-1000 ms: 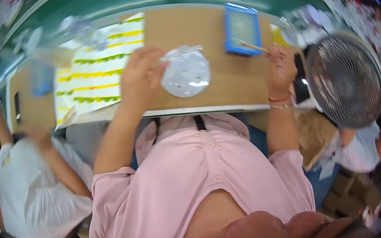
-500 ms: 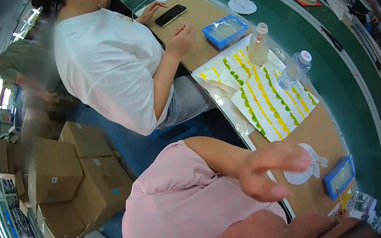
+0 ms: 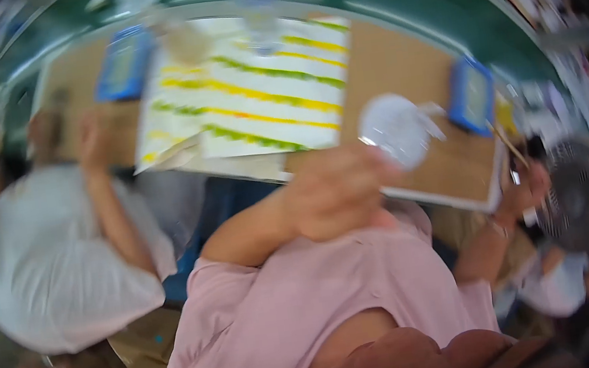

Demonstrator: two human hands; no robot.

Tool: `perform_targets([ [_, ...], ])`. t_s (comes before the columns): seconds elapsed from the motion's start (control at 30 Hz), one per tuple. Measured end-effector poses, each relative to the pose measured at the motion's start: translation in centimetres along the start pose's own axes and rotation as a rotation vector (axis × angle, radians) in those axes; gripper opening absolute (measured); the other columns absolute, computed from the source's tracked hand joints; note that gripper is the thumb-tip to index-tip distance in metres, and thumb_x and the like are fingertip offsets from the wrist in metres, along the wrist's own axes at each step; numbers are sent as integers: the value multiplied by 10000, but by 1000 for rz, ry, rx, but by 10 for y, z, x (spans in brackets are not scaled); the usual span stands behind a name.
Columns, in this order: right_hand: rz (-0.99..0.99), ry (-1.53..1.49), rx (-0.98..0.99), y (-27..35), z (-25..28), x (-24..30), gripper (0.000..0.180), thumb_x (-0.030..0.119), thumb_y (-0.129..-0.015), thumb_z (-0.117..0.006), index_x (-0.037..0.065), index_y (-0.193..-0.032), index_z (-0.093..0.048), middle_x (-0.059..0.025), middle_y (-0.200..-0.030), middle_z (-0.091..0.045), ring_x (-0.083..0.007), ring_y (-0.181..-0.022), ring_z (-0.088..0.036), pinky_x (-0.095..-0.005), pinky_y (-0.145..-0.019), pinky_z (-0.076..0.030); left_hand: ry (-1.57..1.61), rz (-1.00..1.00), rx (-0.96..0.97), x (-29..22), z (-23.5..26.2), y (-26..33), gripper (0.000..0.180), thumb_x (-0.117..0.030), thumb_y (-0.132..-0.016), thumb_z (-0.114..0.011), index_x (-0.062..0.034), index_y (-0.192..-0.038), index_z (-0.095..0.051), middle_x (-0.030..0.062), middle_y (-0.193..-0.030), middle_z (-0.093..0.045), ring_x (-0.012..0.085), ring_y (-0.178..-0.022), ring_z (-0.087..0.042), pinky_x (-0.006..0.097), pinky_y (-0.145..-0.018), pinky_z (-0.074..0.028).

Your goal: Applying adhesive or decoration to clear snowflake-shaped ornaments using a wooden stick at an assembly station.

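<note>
My left hand [image 3: 344,192] is in front of my chest, smeared by motion. Its thumb and fingertips look apart, and I see nothing between them. Just beyond it lies a white round base [image 3: 393,130] with a small clear ornament on its right side. My right hand [image 3: 527,189] is at the right, its fingers closed around a thin wooden stick [image 3: 506,141] that points up and left. The stick's tip is near a shallow blue-framed box [image 3: 469,95] with a pale middle. Blur hides the tip's exact shape.
Brown board [image 3: 395,44] covers the table. A white sheet with yellow and green stripes [image 3: 275,90] carries two bottles, one clear [image 3: 260,21]. A second blue box [image 3: 126,61] lies near a white-shirted person [image 3: 66,259] at left. A round fan [image 3: 575,188] stands at right.
My view has swung right, so the table now runs across the top and the co-worker sits farther left. My right forearm and a fan have come into view.
</note>
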State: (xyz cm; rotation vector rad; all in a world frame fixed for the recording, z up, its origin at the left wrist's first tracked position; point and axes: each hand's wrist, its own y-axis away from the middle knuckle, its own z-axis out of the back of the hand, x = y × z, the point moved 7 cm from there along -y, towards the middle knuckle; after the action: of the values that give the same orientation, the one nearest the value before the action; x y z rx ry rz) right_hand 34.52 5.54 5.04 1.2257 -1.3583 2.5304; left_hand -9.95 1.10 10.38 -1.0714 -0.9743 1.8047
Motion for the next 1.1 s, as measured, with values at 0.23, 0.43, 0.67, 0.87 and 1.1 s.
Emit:
perform_targets([
  [0.23, 68, -24, 60, -4, -35, 54, 207, 194, -979, -536, -1, -917, -569, -93, -757, -626, -119, -621, -547, -237, -570, -439, -87, 264, 61, 26, -42, -9, 300, -81, -710, -721, -73, -1009, -695, 123, -1117, -626, 307, -1006, -591, 386, -837, -486],
  [0.43, 20, -78, 142, -2, -54, 38, 210, 189, -984, -527, -3, -906, -566, -75, -751, -624, -99, -631, -544, -217, -576, -433, -107, 384, 202, 41, -75, -8, 231, -92, -766, -713, -76, -995, -694, 103, -1131, -631, 303, -1021, -586, 393, -868, -470],
  [0.67, 339, 85, 264, -13, -86, 53, 187, 156, -967, -554, 0, -869, -584, -41, -712, -615, -106, -621, -559, -217, -578, -431, -172, 681, 204, 70, -95, 4, 294, -64, -774, -727, -60, -1062, -666, 111, -1076, -635, 304, -973, -581, 367, -860, -467],
  [0.87, 261, -16, 283, -21, -84, 45, 159, 143, -944, -590, 6, -863, -591, -61, -692, -605, -117, -595, -583, -225, -567, -442, -108, 852, 296, 85, -107, 17, 242, -69, -756, -752, -60, -991, -695, 74, -902, -674, 219, -787, -625, 299, -697, -503],
  [1.1, 271, 58, 302, -25, -88, 48, 168, 147, -931, -617, 10, -836, -597, -57, -692, -615, -99, -588, -605, -211, -545, -445, -92, 788, 193, 79, -120, 14, 172, -41, -759, -744, -39, -928, -706, 91, -811, -676, 198, -692, -628, 281, -618, -496],
])
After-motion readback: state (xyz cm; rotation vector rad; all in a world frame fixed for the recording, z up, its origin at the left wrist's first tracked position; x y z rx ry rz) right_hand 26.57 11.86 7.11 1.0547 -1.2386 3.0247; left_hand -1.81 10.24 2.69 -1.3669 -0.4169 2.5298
